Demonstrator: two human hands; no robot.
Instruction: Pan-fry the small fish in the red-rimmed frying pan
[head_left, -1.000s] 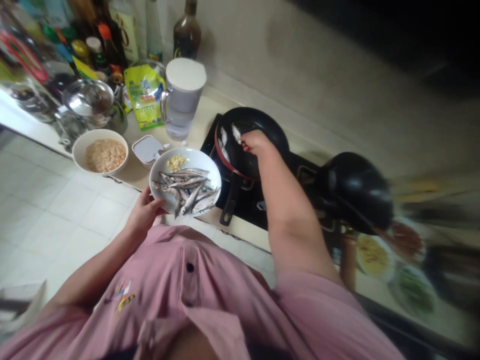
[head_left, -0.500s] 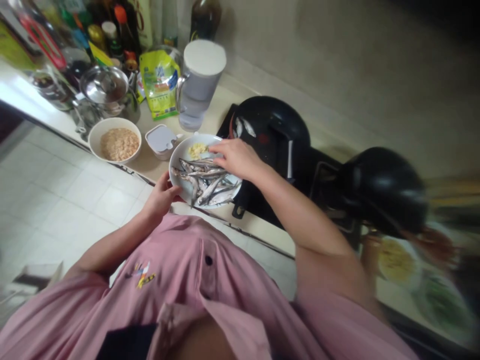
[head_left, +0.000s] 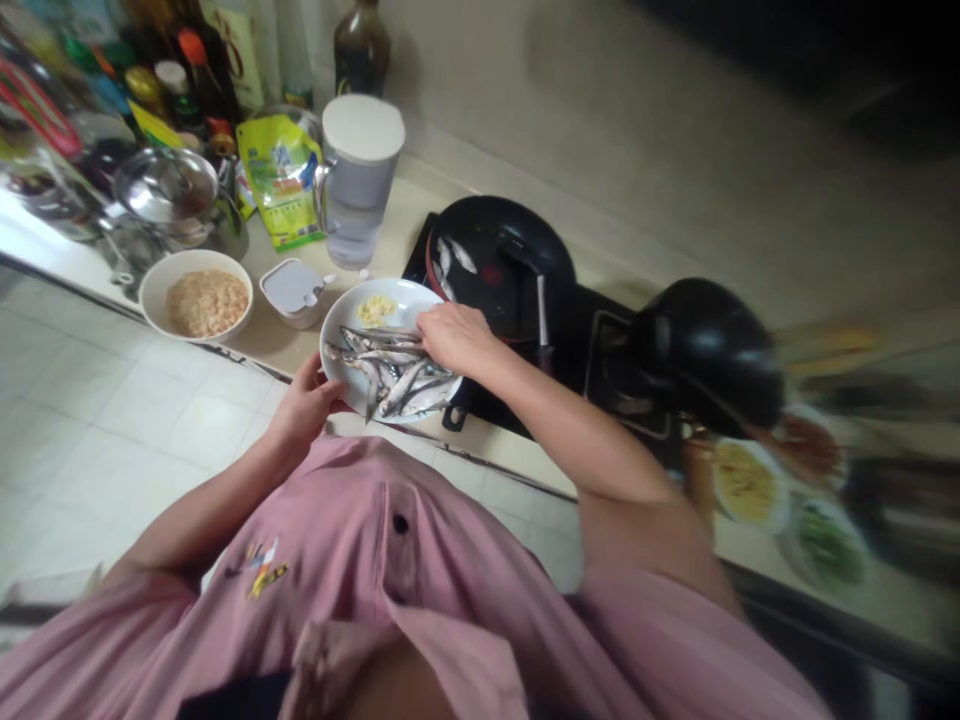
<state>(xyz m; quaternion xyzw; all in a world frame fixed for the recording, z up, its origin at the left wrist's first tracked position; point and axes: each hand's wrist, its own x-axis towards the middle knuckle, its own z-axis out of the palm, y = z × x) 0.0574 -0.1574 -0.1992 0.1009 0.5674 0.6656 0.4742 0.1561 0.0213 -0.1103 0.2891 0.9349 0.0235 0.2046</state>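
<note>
My left hand (head_left: 304, 405) grips the near left rim of a white plate (head_left: 335, 388), thumb on top and fingers underneath. On the plate lies a pile of small silvery fish (head_left: 405, 385), with a little heap of chopped garlic (head_left: 376, 310) at its far side. My right hand (head_left: 457, 337) reaches over the plate's right edge, its fingers closed at the end of a fish at the top of the pile. The fingertips are partly hidden. Beyond the plate, several small fish (head_left: 463, 255) lie along the left side of a black frying pan (head_left: 510, 290).
A wok (head_left: 709, 350) sits on the right burner. Left of the plate are a lidded grey-white container (head_left: 291, 290), a bowl of pale brown food (head_left: 206, 303), a water jug (head_left: 360, 185) and a steel pot (head_left: 169, 195). Dishes of ingredients (head_left: 750, 485) stand far right.
The view has shifted, so most things appear further left. My right hand has drawn back from beside the garlic to the fish, and its fingers have closed. More fish shows in the pan.
</note>
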